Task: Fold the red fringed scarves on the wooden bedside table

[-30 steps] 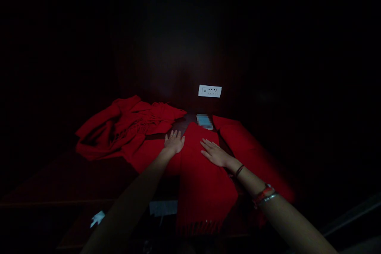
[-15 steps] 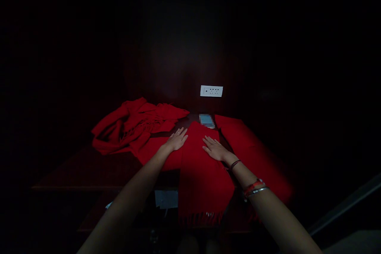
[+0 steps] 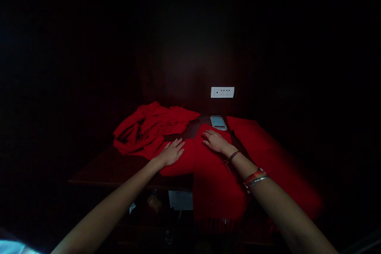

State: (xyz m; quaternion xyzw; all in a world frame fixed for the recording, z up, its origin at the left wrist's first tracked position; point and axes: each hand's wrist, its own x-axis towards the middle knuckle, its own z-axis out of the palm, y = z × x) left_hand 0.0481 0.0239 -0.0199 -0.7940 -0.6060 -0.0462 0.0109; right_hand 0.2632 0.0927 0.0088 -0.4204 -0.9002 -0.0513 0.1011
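Observation:
A red fringed scarf [image 3: 218, 190] lies flat in the middle, its fringed end hanging over the near edge of the table. My right hand [image 3: 216, 141] rests on the scarf's far part, fingers extended and slightly bent. To the left, my left hand [image 3: 172, 153] is spread palm down on a red cloth section [image 3: 180, 166] beside the scarf. Whether that section is joined to the middle scarf, I cannot tell. Behind my left hand, a crumpled heap of red scarves [image 3: 145, 127] shows some fringe. Another red scarf [image 3: 268, 154] lies flat to the right of my right forearm.
A phone [image 3: 218, 122] lies at the back of the dark table [image 3: 101, 172], under a white wall socket [image 3: 222, 92]. Below the tabletop, a pale box-like object [image 3: 181, 200] and a small brownish item [image 3: 154, 203] sit in shadow. Surroundings are very dark.
My left hand has slid left, off the middle scarf's edge onto the cloth beside it. My right hand has shifted left and toward the scarf's far end. The view has turned slightly left.

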